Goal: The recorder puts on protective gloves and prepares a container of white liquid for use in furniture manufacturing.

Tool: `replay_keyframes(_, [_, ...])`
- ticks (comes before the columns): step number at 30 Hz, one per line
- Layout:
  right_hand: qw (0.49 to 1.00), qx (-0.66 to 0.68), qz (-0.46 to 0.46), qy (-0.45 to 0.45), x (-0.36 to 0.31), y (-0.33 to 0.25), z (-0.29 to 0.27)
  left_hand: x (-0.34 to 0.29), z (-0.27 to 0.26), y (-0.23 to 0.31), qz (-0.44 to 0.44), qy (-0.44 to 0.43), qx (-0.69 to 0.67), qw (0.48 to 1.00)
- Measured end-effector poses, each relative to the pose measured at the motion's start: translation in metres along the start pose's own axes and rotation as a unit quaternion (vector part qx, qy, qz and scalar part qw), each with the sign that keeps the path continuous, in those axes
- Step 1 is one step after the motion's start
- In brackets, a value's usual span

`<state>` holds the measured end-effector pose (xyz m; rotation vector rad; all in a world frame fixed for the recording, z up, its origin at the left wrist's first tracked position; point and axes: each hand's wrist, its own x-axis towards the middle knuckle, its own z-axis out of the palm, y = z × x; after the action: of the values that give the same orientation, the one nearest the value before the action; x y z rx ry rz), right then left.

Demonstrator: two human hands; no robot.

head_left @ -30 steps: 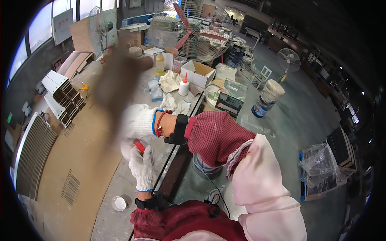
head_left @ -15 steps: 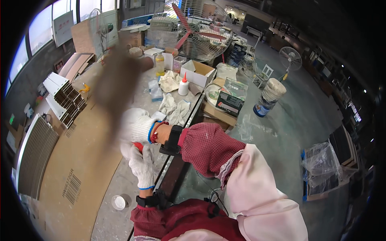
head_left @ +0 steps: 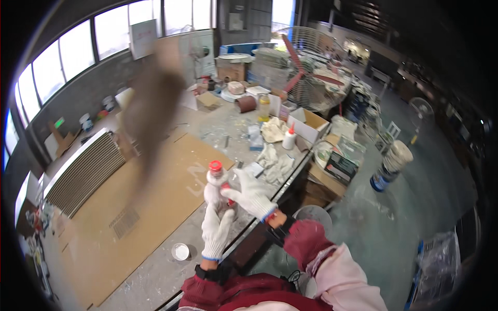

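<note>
- Bottle [head_left: 214, 182], white with a red cap, now sits higher than a second ago, upright, at 12 o'clock from your left hand [head_left: 216, 231].
- You wrap that hand around its base.
- Your right hand [head_left: 251, 194] grips it from 3 o'clock, fingers spread.

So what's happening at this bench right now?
A person in white work gloves holds a small white bottle with a red cap over a dusty workbench. The left hand grips it from below and the right hand wraps its side. A large cardboard sheet lies just to the left, with a small white lid near it. Farther back sit rags, another glue bottle and an open box.
</note>
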<state>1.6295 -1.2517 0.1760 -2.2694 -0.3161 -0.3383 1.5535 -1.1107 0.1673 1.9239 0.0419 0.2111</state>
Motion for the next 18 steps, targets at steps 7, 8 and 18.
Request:
replay_keyframes(7, [0.993,0.012,0.118,0.008,-0.035,0.004,0.045,-0.061,-0.098,-0.035,-0.014,-0.181,-0.005,0.983])
replay_keyframes(8, [0.996,-0.020,0.083,0.024,-0.036,0.003,0.047,-0.072,-0.108,-0.035,-0.019,-0.177,-0.006,0.984])
replay_keyframes(18, [0.962,0.197,0.176,-0.070,-0.003,-0.001,0.025,-0.165,-0.157,-0.095,-0.178,0.203,-0.199,0.942])
